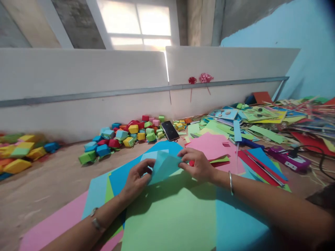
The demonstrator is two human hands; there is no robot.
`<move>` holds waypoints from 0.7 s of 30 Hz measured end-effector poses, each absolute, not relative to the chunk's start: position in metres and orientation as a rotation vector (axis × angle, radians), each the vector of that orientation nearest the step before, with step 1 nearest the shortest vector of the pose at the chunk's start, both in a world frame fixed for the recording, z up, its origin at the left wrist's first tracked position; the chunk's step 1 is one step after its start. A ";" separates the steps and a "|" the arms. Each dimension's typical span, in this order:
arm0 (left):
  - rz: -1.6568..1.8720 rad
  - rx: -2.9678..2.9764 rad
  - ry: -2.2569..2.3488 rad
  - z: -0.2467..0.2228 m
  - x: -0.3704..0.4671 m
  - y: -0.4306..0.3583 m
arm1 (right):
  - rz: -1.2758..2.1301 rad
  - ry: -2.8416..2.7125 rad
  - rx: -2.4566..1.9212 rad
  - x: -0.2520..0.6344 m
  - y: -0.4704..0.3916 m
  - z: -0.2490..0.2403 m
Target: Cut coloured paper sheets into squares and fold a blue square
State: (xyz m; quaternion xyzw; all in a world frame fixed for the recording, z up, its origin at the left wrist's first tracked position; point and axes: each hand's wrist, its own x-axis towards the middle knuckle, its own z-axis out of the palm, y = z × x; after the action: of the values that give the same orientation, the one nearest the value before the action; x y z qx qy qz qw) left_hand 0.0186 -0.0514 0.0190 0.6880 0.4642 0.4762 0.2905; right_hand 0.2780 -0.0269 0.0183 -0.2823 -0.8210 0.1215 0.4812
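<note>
A light blue sheet of paper [165,166] is held up and bent between my two hands. My left hand [139,177] pinches its left edge, thumb below and fingers curled. At its right corner, my right hand [196,164] grips it between thumb and fingers. Both hands are over a large light green sheet [170,216]. Under and around that lie blue sheets [235,216] and a pink sheet [54,223]. Pink paper [209,146] lies just beyond my right hand.
Small coloured paper cubes [121,135] are heaped near the wall, with more blocks [22,151] at far left. A phone [170,131] lies beside the heap. At right are a pen [264,169], a purple power strip [288,158] with a plug, and piled paper cards [261,114] and sticks.
</note>
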 end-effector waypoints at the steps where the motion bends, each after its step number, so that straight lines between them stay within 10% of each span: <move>1: 1.262 1.849 1.231 0.019 0.018 -0.052 | 0.340 -1.990 -0.692 0.276 -0.029 0.018; 21: 1.357 2.048 1.396 0.015 0.029 -0.053 | 0.483 -1.903 -0.860 0.263 -0.036 0.009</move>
State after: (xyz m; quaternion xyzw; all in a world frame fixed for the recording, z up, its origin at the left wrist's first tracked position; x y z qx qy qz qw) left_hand 0.0287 -0.0534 0.0149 0.7158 0.4878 0.4743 0.1572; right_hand 0.2628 -0.0364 0.0090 -0.3521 -0.7796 0.1979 0.4786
